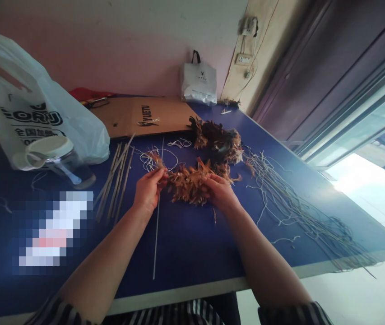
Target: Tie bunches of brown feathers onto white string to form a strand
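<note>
Over the middle of the blue table, a strand of brown feathers [188,184] stretches between my two hands. Its left end is pinched by my left hand [150,187], with a small feather tuft poking up above the fingers. Farther right, my right hand [220,190] has its fingers closed on the feathers; its fingertips are partly hidden among them. Just behind lies a bigger heap of dark and brown feathers [217,140]. Loops of thin white string [150,160] lie beyond my left hand.
Thin sticks [116,180] lie left of my hands. A clear jar with a white lid [52,146] stands by a white plastic bag [60,113]. Long cords [290,207] spread to the right. Behind are flat cardboard [124,118] and a silvery bag [199,83]. The blue table [199,257] ends before me.
</note>
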### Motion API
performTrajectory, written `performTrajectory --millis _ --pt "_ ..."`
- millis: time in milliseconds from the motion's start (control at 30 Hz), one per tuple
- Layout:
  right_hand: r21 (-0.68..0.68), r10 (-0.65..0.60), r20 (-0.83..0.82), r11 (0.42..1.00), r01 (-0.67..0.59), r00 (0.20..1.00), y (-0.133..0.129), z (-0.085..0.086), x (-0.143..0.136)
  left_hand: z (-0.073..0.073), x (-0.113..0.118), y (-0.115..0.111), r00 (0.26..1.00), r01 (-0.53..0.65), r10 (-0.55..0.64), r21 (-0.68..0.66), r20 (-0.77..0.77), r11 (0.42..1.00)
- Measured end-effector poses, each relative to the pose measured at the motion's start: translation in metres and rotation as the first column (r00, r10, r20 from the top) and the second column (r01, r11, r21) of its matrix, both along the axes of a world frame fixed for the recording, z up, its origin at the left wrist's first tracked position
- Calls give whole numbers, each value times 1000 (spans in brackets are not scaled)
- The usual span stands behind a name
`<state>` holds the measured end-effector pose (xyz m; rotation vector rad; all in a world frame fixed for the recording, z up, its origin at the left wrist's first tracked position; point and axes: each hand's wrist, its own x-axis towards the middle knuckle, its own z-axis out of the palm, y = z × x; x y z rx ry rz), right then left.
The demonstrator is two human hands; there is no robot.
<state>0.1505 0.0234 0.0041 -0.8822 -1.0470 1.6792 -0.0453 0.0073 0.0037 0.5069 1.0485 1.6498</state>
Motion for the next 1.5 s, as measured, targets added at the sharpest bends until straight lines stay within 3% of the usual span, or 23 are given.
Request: performTrajectory --millis 100,333,533,700,1000,1233,1367,1500 --pt "0 6 7 1000 -6 1000 1 -2 0 2 3 -3 997 46 -45 21 -56 999" --pt "-17 53 -89 998 -55 995 0 -1 1 11 22 -15 950 280 -277 -1 -143 960" --pt "-27 140 -157 989 -146 978 -2 2 1 9 21 -16 881 472 -473 -37 -16 881" --pt "-4 155 -167 987 -158 974 -5 2 -3 3 23 -15 826 561 -559 -12 68 827" --pt "72 40 135 996 -50 990 -6 1 -5 5 22 -13 869 493 -485 -84 96 866" --pt "294 -169 445 955 35 880 -11 -2 -13 6 32 -16 923 385 -384 -139 32 912" --pt "314 -201 488 948 44 850 -13 0 -15 2 32 -15 932 361 -361 -135 25 923" --pt "153 -86 336 988 36 938 -16 4 -18 -3 31 -12 953 299 -303 -123 -11 946"
